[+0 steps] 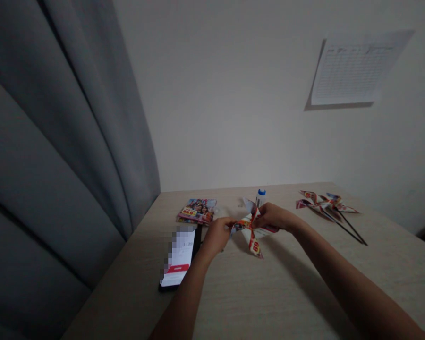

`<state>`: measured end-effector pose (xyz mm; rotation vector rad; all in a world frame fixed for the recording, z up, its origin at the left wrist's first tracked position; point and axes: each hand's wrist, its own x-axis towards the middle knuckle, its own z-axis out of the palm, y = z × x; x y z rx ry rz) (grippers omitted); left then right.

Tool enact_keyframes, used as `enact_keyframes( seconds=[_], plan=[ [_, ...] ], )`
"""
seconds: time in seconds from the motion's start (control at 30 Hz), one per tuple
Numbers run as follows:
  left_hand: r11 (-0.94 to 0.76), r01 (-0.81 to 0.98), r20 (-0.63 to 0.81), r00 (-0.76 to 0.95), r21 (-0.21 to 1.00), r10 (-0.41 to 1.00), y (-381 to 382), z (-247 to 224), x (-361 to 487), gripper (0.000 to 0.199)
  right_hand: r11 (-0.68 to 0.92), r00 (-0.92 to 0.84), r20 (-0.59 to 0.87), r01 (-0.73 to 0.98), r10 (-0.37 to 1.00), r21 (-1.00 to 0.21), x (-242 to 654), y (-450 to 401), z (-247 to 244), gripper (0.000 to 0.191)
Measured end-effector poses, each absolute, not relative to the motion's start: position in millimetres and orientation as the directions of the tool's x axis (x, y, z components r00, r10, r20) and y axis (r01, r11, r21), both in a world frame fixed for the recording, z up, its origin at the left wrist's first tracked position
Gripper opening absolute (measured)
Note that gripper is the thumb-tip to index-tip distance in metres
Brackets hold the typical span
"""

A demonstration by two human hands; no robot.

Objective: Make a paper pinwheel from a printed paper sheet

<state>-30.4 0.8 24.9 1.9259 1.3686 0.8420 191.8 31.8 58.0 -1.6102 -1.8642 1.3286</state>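
Observation:
A paper pinwheel (248, 225) printed in red, yellow and white is held up over the middle of the wooden table. My left hand (218, 234) pinches its left blade with closed fingers. My right hand (273, 217) is closed on its right side, the fingertips near the centre. One blade hangs down towards the table, and another points up. Just behind the pinwheel stands a bottle with a blue cap (261, 194), its lower part hidden.
Pinwheels (324, 204) with dark sticks lie at the right of the table (255, 302). Printed leaflets (197, 210) are at the back left, with a lit phone (180, 257) nearer. A grey curtain (74, 118) hangs at left; a printed sheet (354, 71) is on the wall.

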Motion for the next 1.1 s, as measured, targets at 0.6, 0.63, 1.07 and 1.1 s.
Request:
enact_keyframes(
  seconds=[0.6,0.63,1.07,1.1],
  plan=[
    [-0.356,0.819,0.039,0.38,0.45,0.924,14.4,-5.0,-37.5,0.029,-0.06,-0.217,-0.347,0.769,0.912,-0.636,187.5,48.2,-4.0,0.021],
    [-0.352,0.817,0.051,0.371,0.456,0.927,15.6,-7.7,-38.3,0.03,-0.05,-0.209,-0.342,0.787,0.916,-0.614,186.3,47.6,-3.6,0.022],
    [-0.327,0.671,0.167,0.294,0.666,0.941,19.3,-24.6,-44.8,0.027,0.018,-0.113,-0.248,0.934,0.962,-0.358,170.0,32.4,18.2,0.026],
    [-0.322,0.671,0.164,0.289,0.668,0.943,19.4,-24.5,-44.7,0.026,0.023,-0.118,-0.246,0.933,0.962,-0.358,170.6,32.3,17.5,0.025]
  ],
)
